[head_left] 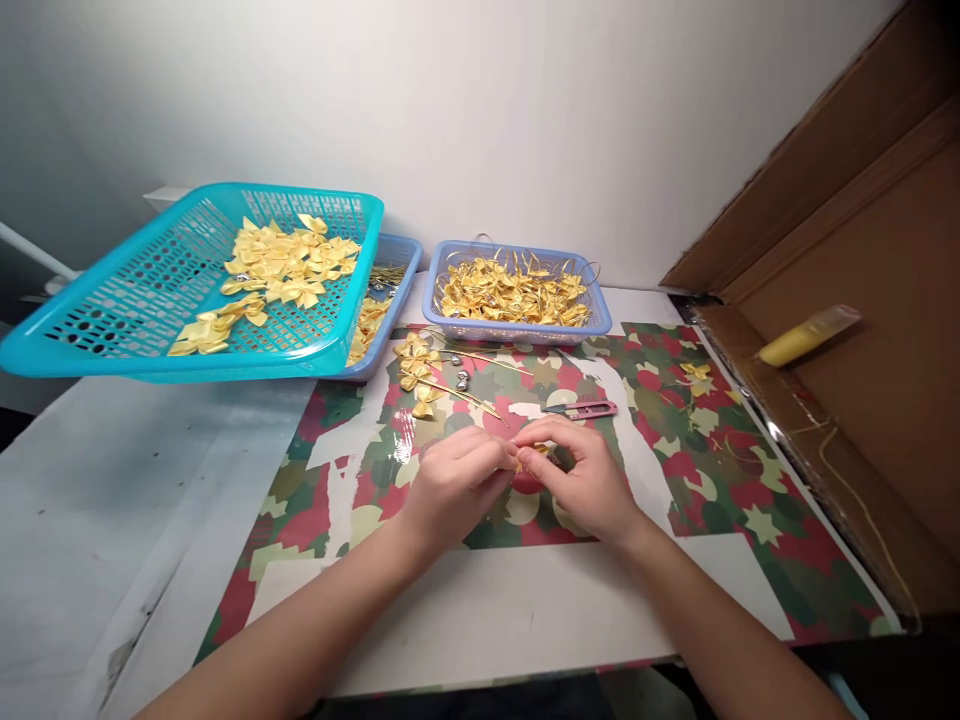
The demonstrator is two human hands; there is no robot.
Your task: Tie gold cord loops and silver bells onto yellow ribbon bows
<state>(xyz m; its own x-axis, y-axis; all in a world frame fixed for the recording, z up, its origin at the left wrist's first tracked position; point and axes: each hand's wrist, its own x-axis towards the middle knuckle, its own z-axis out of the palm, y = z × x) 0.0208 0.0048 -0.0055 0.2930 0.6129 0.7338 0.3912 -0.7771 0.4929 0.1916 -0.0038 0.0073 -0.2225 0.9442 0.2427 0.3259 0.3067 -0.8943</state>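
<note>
My left hand (465,475) and my right hand (581,475) meet low over the patterned table cover, fingertips pinched together. Between them is a small gold ribbon bow (546,452), mostly covered by my fingers. Just beyond my hands lie several loose gold bows (417,362) and gold twist ties (469,398). Small silver bells (463,380) sit among these. Pink-handled thread snips (589,409) rest beyond my right hand.
A turquoise basket (352,340) of gold bows stands at left, overlapping a blue basket (401,290). Another blue basket (517,333) with tied bows is at the back. A cardboard wall (862,230) bounds the right, with a yellow thread cone (806,338) on it.
</note>
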